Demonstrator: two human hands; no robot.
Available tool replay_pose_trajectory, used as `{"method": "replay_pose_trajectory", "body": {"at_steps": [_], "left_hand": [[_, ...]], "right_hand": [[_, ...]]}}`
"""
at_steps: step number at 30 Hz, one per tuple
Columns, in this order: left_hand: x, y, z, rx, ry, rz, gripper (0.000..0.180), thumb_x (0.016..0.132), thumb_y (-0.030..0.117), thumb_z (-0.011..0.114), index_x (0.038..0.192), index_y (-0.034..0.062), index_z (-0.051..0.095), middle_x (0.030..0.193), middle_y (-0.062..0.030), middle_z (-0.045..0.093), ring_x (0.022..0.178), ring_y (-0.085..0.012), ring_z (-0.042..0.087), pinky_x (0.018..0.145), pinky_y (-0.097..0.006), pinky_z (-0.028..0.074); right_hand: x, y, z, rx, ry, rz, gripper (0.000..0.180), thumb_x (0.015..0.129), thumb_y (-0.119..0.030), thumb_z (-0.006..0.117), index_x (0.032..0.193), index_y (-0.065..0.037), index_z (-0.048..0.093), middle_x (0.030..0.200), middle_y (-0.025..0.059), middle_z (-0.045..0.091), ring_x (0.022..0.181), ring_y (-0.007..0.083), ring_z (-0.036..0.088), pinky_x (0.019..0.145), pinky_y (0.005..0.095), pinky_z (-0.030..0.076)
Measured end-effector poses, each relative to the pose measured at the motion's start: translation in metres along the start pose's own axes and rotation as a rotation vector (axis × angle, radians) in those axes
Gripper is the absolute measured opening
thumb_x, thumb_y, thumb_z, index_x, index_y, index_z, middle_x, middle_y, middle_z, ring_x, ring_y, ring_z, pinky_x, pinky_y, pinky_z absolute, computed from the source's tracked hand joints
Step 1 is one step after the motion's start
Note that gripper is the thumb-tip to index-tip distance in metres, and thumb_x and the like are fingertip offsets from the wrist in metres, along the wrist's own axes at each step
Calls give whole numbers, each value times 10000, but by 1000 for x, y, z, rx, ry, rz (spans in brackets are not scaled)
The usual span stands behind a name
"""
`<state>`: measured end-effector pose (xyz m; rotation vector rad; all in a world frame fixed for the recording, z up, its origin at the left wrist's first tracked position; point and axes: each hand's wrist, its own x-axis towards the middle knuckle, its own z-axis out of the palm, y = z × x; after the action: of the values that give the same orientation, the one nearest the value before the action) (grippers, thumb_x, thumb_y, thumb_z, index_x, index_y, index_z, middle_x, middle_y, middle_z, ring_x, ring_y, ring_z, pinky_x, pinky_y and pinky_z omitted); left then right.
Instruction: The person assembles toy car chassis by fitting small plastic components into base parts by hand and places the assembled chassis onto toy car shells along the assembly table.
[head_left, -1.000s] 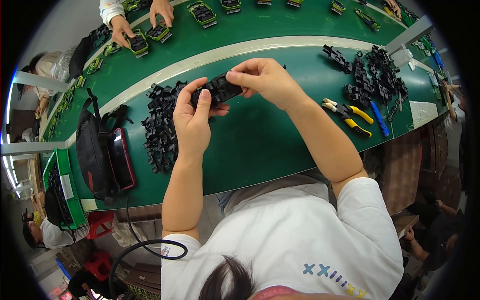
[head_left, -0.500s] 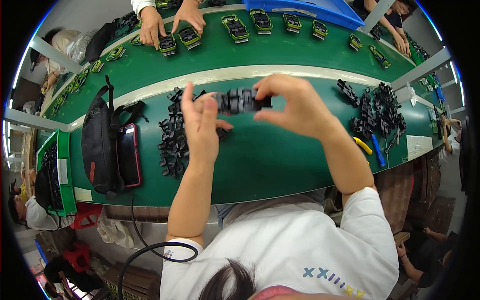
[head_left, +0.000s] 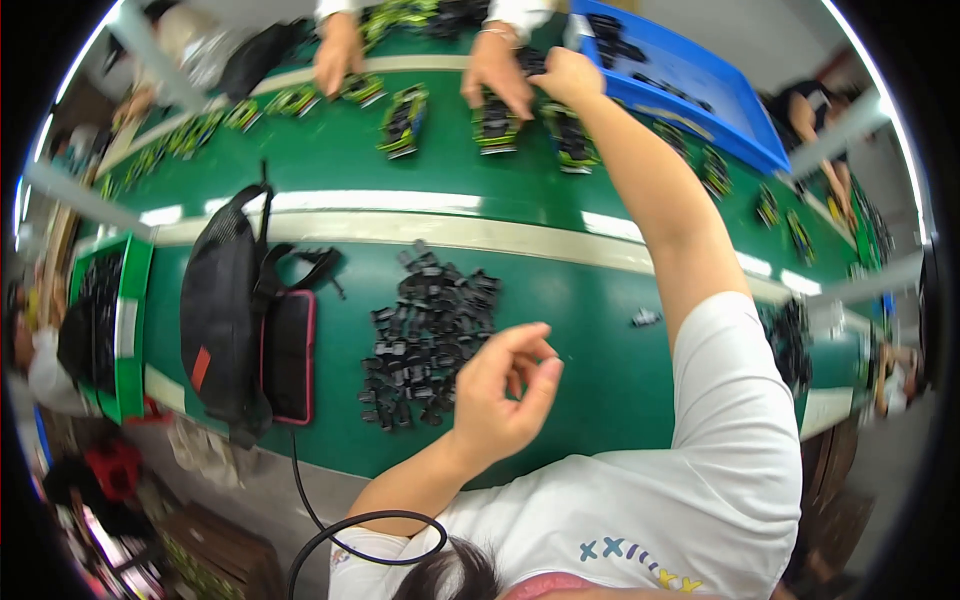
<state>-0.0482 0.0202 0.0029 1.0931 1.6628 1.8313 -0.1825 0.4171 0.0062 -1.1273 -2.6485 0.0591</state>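
Note:
My right hand [head_left: 572,78] reaches across the bench to the left end of a blue tray, its fingers closed. At its fingertips is a dark piece that looks like the black plastic part [head_left: 533,62], partly hidden and blurred. Close by, a co-worker's hand [head_left: 497,85] rests over a green-and-black toy-car-like assembly [head_left: 496,130]. My left hand [head_left: 505,390] hovers over the near bench, fingers loosely curled and thumb apart, with nothing seen in it. Just left of it spreads a pile of small black plastic parts [head_left: 425,335].
A blue tray [head_left: 745,125] holds black parts at the far side. Several green-and-black assemblies [head_left: 403,120] line the far strip. On the left lie a black bag [head_left: 225,310], a red-edged phone [head_left: 290,355] and a green crate [head_left: 132,340]. More black parts [head_left: 787,345] sit at right.
My right hand has moved from the near bench to the far side by the tray, leaving my left hand. My left hand has dropped nearer and holds no part now. The view has shifted.

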Motion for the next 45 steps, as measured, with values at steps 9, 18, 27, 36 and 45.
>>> {"method": "replay_pose_trajectory", "body": {"at_steps": [9, 18, 27, 36, 45], "left_hand": [[14, -1, 16, -14, 202, 203, 97, 785, 59, 614, 863, 24, 566, 731, -84, 566, 542, -251, 543, 474, -332, 429], [-11, 35, -13, -183, -29, 422, 75, 788, 42, 610, 775, 41, 536, 645, -66, 499, 504, -229, 499, 435, -332, 378], [-175, -40, -144, -620, -333, -748, 196, 783, 107, 541, 625, -10, 549, 554, -61, 530, 507, -161, 510, 465, -320, 380], [-205, -126, -111, -415, -765, -697, 210, 804, 129, 538, 644, -7, 546, 566, -67, 534, 491, -158, 497, 451, -307, 376], [-245, -157, -140, -136, -593, -515, 224, 825, 151, 535, 663, -3, 544, 577, -74, 538, 475, -156, 483, 437, -294, 371]], "right_hand": [[118, 62, 66, -67, 42, -224, 591, 654, -594, 695, 823, -31, 628, 811, 160, 653, 808, 330, 626, 739, 405, 473], [-32, 20, -77, -4, 57, -265, 397, 761, -397, 679, 956, -52, 643, 898, 98, 659, 837, 233, 613, 766, 335, 461], [-335, -10, -177, 638, 96, -368, 163, 728, -125, 736, 800, -34, 622, 792, 71, 614, 670, 158, 599, 612, 290, 490], [-563, -26, -126, 1021, -71, 80, 157, 775, -155, 695, 730, -32, 608, 704, 53, 594, 594, 174, 571, 530, 282, 461], [-583, -35, -99, 944, 17, -99, 186, 770, -188, 692, 714, -42, 592, 679, 66, 576, 607, 201, 572, 556, 320, 449]]}}
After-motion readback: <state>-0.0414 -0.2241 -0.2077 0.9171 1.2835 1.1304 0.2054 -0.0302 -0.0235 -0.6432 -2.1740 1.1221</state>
